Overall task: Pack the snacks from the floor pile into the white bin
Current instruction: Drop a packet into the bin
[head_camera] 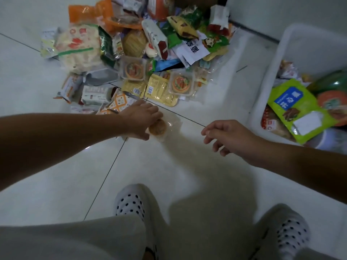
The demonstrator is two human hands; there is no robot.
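Note:
A pile of snacks (142,53) in mixed packets covers the tiled floor at top centre. The white bin (262,102) stands at the right and holds several packets, among them a green bag (296,109). My left hand (140,119) reaches to the pile's near edge and grips a round golden pastry in a clear wrapper (159,128) lying on the floor. My right hand (225,136) hovers between the pastry and the bin, fingers loosely curled, holding nothing.
My two feet in white dotted socks, the left (131,203) and the right (289,229), stand on the tiles at the bottom. A white wall (281,15) runs behind the bin. Bare tile lies between the pile and the bin.

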